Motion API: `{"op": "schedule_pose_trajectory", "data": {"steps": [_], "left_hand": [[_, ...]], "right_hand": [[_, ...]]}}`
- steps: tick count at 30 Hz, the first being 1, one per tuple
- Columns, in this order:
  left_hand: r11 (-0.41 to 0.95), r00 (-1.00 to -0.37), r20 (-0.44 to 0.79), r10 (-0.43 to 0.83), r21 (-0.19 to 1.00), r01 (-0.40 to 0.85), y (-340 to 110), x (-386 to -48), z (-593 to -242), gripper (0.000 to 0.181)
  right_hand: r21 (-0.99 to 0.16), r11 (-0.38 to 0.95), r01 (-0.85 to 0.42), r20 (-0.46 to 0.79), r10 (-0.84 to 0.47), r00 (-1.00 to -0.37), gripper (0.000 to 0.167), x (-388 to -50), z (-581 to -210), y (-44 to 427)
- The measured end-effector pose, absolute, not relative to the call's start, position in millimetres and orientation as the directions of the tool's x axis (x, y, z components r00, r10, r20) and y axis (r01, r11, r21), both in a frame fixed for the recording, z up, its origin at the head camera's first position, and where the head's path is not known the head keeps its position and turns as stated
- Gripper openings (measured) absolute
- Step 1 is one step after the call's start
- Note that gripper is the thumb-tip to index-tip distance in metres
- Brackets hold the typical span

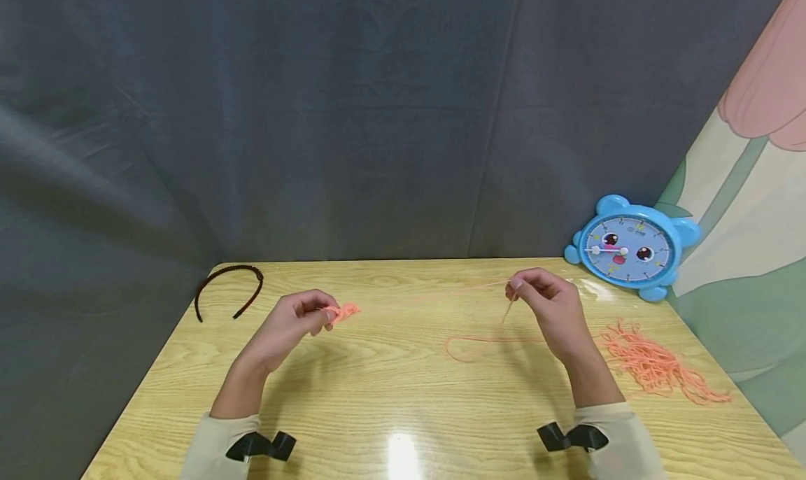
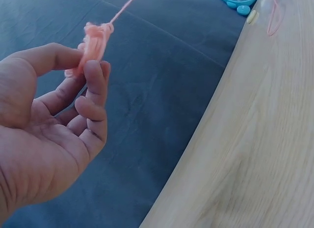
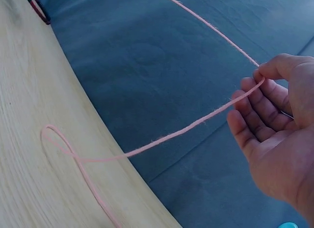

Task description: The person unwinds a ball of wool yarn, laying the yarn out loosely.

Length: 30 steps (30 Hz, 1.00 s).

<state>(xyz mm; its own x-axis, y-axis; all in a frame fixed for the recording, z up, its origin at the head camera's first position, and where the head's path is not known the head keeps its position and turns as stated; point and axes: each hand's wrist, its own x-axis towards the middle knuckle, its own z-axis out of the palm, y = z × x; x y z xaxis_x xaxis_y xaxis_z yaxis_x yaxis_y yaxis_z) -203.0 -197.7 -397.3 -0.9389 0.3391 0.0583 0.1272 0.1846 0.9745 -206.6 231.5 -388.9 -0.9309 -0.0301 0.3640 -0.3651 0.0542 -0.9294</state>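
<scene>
Between thumb and fingers, my left hand (image 1: 291, 326) pinches a small bunch of wound salmon-pink yarn (image 2: 95, 43) above the table's left half. A single yarn strand (image 3: 211, 26) runs from that bunch across to my right hand (image 1: 554, 312), which pinches it between thumb and index finger. Past the right fingertips the strand droops to the tabletop and makes a loop. It leads on toward a loose, tangled heap of the same yarn (image 1: 655, 361) at the right. Part of the strand is hidden behind the right hand and wrist in the head view.
A dark headband (image 1: 229, 269) lies at the table's back left corner. At the back right, a blue animal-shaped toy clock (image 1: 630, 245) leans by the wall. A dark curtain (image 1: 378, 116) hangs behind the wooden table (image 1: 390, 382).
</scene>
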Motion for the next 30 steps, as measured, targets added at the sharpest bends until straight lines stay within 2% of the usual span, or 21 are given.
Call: {"op": "schedule_pose_trajectory", "data": {"steps": [6, 12, 15, 17, 22, 26, 30], "left_hand": [[0.08, -0.911, 0.091, 0.403, 0.988, 0.134, -192, -204, -401, 0.01], [-0.077, -0.868, 0.105, 0.486, 0.994, 0.077, -187, -202, -400, 0.028], [-0.111, -0.867, 0.089, 0.49, 0.993, 0.039, -184, -201, -399, 0.022], [-0.112, -0.871, 0.076, 0.486, 0.993, 0.024, -181, -200, -398, 0.013], [-0.032, -0.872, 0.061, 0.485, 0.998, 0.052, -177, -200, -398, 0.041], [0.061, -0.895, 0.041, 0.445, 0.995, 0.075, -175, -201, -401, 0.035], [0.052, -0.93, 0.022, 0.366, 0.998, 0.044, -176, -203, -403, 0.027]], "right_hand": [[-0.931, 0.049, -0.362, 0.358, -0.072, -0.931, 0.018, -208, -393, 229], [-0.932, 0.033, -0.361, 0.357, -0.089, -0.93, 0.018, -208, -393, 226], [-0.935, 0.032, -0.354, 0.35, -0.097, -0.932, 0.019, -208, -393, 225], [-0.937, 0.04, -0.348, 0.343, -0.1, -0.934, 0.019, -208, -393, 225], [-0.937, 0.07, -0.342, 0.335, -0.098, -0.937, 0.019, -208, -394, 223], [-0.936, 0.086, -0.34, 0.332, -0.096, -0.938, 0.02, -208, -394, 222], [-0.938, 0.093, -0.334, 0.326, -0.091, -0.941, 0.021, -207, -392, 224]]}}
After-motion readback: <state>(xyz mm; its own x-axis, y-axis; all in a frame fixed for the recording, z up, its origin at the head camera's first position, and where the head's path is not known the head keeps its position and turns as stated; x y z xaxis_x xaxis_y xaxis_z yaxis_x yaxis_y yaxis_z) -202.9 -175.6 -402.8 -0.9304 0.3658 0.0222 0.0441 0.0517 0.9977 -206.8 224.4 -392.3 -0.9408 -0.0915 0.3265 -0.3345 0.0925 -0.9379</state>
